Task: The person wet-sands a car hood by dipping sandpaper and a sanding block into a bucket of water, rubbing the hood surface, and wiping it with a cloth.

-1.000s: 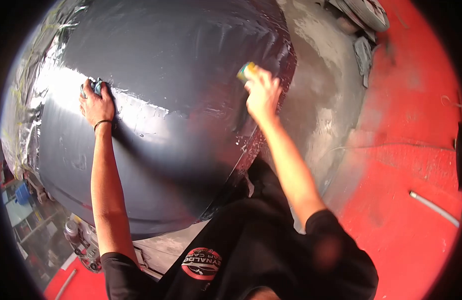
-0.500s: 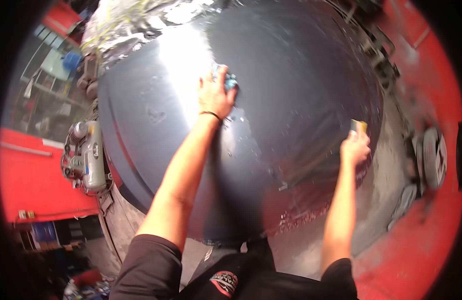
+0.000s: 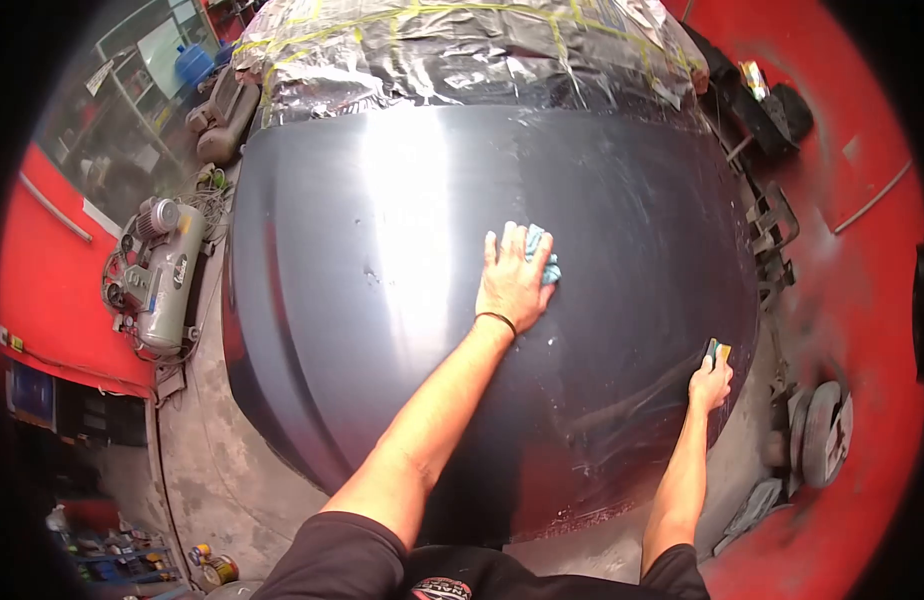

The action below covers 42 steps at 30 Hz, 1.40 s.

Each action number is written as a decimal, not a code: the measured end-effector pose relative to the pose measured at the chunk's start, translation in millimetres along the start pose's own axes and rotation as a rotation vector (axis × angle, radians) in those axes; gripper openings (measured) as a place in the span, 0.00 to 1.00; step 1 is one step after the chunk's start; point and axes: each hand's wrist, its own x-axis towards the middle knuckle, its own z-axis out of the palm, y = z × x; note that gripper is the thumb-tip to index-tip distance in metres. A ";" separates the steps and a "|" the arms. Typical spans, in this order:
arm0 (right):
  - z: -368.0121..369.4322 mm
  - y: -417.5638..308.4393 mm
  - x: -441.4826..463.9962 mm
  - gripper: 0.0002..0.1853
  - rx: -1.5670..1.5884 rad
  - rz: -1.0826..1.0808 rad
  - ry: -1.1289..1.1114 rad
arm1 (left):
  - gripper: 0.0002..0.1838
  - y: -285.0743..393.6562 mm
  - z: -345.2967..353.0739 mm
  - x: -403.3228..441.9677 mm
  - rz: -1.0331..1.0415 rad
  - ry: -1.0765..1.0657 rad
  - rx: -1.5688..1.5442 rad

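Note:
A dark grey car hood point(image 3: 322, 230) spreads out in front of me, with a bright glare strip down its left half and wet-looking spots on its surface. My left hand point(image 3: 514, 290), wearing a thin dark wristband, lies over the middle of the hood with fingers somewhat spread. A crumpled light-blue cloth point(image 3: 542, 262) is held under its fingers and thumb against the panel. Near the hood's right edge, my right hand point(image 3: 712, 385) grips a small dark-and-yellow block point(image 3: 720, 350). The block's underside is hidden, so contact with the hood cannot be made out.
Silver masking sheet point(image 3: 452, 60) with yellow tape covers the car beyond the hood. An air compressor point(image 3: 172, 275) stands on the concrete floor at left. At right, a wheel point(image 3: 824, 435) leans near the red wall point(image 3: 882, 300). Cans point(image 3: 220, 570) sit at lower left.
My view has tilted up, bringing more of the masked car into sight. My left hand and the cloth have shifted rightward across the hood, away from the glare. The right hand still grips the block.

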 end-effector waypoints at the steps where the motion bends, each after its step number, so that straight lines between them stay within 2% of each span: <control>1: -7.3 -14.6 -11.7 0.24 -0.102 -0.012 -0.025 | 0.45 -0.6 -4.1 0.3 -0.004 -0.028 -0.009; 4: -12.7 -41.6 -118.2 0.24 0.067 -0.551 0.169 | 0.45 -1.8 -4.1 0.6 -0.015 -0.058 -0.008; 5: -29.1 -62.3 -162.7 0.25 0.197 -0.676 0.134 | 0.45 -3.2 -3.7 1.4 -0.016 -0.057 -0.008; 6: -46.8 -78.4 -198.1 0.24 0.102 -0.693 0.048 | 0.46 -4.1 -3.4 0.9 -0.016 -0.058 -0.009; 8: -39.0 -74.1 -185.7 0.24 0.046 -0.660 0.026 | 0.46 -2.2 -4.7 -2.7 -0.011 -0.081 -0.012; 12: -19.1 -84.5 -81.6 0.23 0.061 -0.416 0.040 | 0.46 -6.2 -9.7 0.2 -0.014 -0.098 -0.015; 15: -12.2 -107.1 -102.2 0.23 0.016 -0.241 0.073 | 0.47 -3.8 -9.4 2.2 -0.010 -0.102 -0.039; 16: -18.5 -116.8 -132.0 0.23 -0.004 -0.290 0.071 | 0.47 -5.7 -8.8 2.2 -0.008 -0.098 -0.042; 18: -27.2 -121.9 -190.1 0.23 0.140 -0.632 0.079 | 0.47 -5.4 -7.3 2.7 -0.014 -0.096 -0.053; 21: -31.8 -125.9 -171.2 0.24 0.024 -0.718 0.124 | 0.46 -6.8 -4.0 1.2 -0.007 -0.084 -0.053; 25: -2.3 -124.6 -39.9 0.22 0.071 -0.374 0.063 | 0.46 -6.5 -4.7 2.4 -0.001 -0.093 -0.035; 28: 3.2 -137.3 -57.9 0.23 0.068 -0.249 0.096 | 0.45 -6.3 -3.9 2.2 -0.002 -0.090 -0.020; 31: -15.0 -122.4 -156.3 0.24 0.257 -0.609 0.163 | 0.46 -5.5 -4.0 2.0 0.002 -0.078 -0.009; 32: -28.2 -110.5 -189.0 0.24 0.218 -0.626 0.052 | 0.46 -5.1 -2.8 2.6 0.004 -0.079 -0.008; 34: -33.6 -87.9 -175.9 0.25 0.129 -0.690 0.075 | 0.46 -5.6 -1.2 1.9 0.008 -0.064 -0.018; 38: -10.3 -72.8 -66.6 0.30 0.146 -0.517 0.084 | 0.45 -4.3 2.2 2.1 0.019 -0.042 -0.017; 40: 0.8 -78.0 -54.4 0.26 0.231 -0.442 0.128 | 0.45 -3.4 0.0 2.2 0.018 -0.022 -0.019; 42: -4.5 -81.2 -81.8 0.24 0.214 -0.288 0.113 | 0.43 -3.0 -0.1 0.9 0.014 -0.028 -0.014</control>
